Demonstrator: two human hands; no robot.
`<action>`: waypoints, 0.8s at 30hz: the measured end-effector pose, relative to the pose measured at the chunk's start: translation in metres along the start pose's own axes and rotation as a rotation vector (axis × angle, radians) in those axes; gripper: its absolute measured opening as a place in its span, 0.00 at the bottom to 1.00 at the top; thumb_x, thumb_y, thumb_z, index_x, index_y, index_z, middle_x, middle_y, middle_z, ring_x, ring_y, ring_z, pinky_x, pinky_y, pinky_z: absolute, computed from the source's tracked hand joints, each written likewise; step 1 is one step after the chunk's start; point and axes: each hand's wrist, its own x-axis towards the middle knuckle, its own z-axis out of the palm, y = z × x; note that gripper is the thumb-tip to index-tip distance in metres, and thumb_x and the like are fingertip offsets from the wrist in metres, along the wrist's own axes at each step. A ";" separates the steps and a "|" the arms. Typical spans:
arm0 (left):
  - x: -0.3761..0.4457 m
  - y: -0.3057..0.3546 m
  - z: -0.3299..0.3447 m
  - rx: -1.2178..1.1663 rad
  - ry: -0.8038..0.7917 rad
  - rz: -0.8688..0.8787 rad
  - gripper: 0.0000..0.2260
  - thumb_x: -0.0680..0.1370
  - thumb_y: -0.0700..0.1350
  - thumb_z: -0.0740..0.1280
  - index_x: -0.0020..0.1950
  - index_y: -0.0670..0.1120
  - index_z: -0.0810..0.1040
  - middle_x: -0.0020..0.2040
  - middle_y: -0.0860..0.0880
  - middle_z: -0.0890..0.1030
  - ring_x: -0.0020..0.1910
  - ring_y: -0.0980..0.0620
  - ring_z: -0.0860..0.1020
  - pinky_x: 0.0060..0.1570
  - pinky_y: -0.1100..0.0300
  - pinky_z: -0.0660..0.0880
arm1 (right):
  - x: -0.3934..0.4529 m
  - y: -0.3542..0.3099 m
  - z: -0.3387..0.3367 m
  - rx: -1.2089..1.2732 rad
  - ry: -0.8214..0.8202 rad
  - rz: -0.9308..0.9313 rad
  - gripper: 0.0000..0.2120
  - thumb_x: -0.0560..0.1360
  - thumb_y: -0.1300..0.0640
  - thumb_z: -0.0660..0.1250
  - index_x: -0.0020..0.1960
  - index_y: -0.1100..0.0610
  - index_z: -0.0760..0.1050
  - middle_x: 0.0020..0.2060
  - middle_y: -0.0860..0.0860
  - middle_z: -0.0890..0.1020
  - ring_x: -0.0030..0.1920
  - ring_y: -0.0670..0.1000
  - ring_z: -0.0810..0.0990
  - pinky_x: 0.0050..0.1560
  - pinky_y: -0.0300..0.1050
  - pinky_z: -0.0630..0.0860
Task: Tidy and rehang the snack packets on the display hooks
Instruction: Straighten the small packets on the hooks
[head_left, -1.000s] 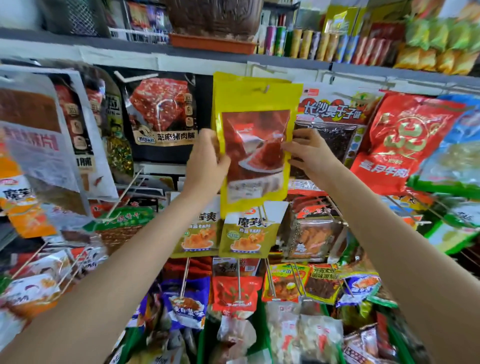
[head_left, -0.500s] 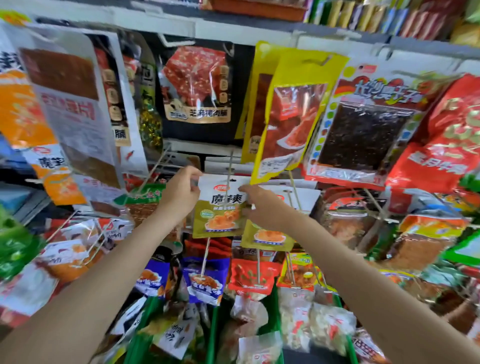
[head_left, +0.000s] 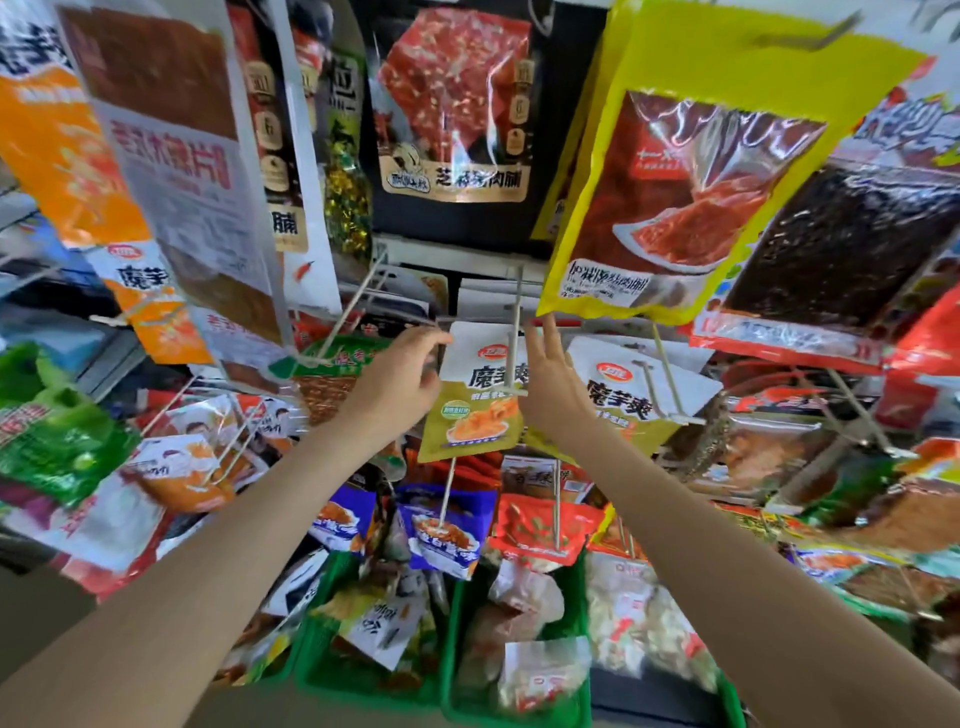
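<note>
Forearms reaching up and inward from both lower corners, bare, wrists bent slightly back. Between and beneath them, green bins (head_left: 519, 696) of loose packets. Farther up, blue packet (head_left: 447, 525) and red packet (head_left: 540, 525), each skewered on a peg.

Left hand (head_left: 400, 379) at the left edge of the konjac packet (head_left: 478, 400), fingers curled, thumb and forefinger pinching the packet's top-left corner. Right hand (head_left: 553, 384) just beside the packet's right edge, palm turned toward it, fingers spread and straight, gripping nothing; contact with the packet not discernible. Konjac packet white above and olive below, hanging on a hook (head_left: 514, 332) running up its middle. Twin packet (head_left: 628, 400) on the next hook to the right, partly behind the right wrist.

Above the right hand, yellow packet (head_left: 691, 171) hanging tilted, lower-left corner near the fingertips (head_left: 543, 325). Behind, black packet (head_left: 457, 114) along the top edge, flat against the rack.
</note>
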 end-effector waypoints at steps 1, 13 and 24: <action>0.000 0.000 0.001 -0.014 -0.001 0.005 0.18 0.76 0.34 0.61 0.65 0.44 0.70 0.65 0.46 0.71 0.57 0.51 0.75 0.55 0.55 0.76 | -0.002 0.000 0.002 -0.003 0.030 0.015 0.38 0.71 0.71 0.63 0.75 0.55 0.49 0.76 0.54 0.44 0.70 0.60 0.64 0.45 0.47 0.71; -0.003 0.014 0.000 -0.083 0.139 0.133 0.11 0.76 0.36 0.60 0.57 0.45 0.74 0.57 0.51 0.72 0.40 0.46 0.80 0.44 0.48 0.78 | -0.014 -0.005 -0.004 0.568 0.197 0.125 0.08 0.77 0.64 0.61 0.51 0.64 0.78 0.41 0.60 0.81 0.39 0.61 0.84 0.40 0.52 0.80; -0.038 0.041 0.004 0.045 0.048 0.321 0.09 0.76 0.37 0.62 0.55 0.43 0.76 0.52 0.50 0.75 0.29 0.53 0.73 0.32 0.54 0.75 | -0.066 -0.010 -0.013 0.673 0.102 -0.021 0.06 0.77 0.65 0.61 0.45 0.63 0.76 0.32 0.58 0.80 0.34 0.58 0.84 0.40 0.53 0.82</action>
